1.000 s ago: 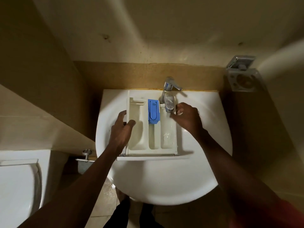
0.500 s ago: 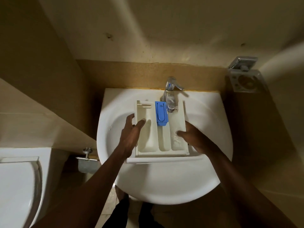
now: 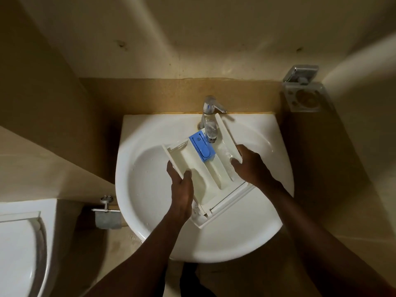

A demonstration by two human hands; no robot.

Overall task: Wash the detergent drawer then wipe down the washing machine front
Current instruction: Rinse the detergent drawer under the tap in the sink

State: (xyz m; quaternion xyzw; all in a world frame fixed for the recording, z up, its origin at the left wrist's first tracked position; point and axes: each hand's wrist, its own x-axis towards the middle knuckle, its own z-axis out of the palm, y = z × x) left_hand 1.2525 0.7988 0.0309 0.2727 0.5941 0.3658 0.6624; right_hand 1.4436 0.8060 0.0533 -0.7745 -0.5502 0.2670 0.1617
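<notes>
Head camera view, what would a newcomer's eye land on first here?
The cream detergent drawer, held askew over the white sink, with its bright blue insert at the far end. Water from the tap runs into its right-hand compartment. The left hand grips its left wall, the right hand its right wall.

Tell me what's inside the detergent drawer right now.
The detergent drawer holds a blue insert in its middle channel, and water from the tap runs into the right compartment. The left hand and right hand cover parts of the outer compartments.
</notes>
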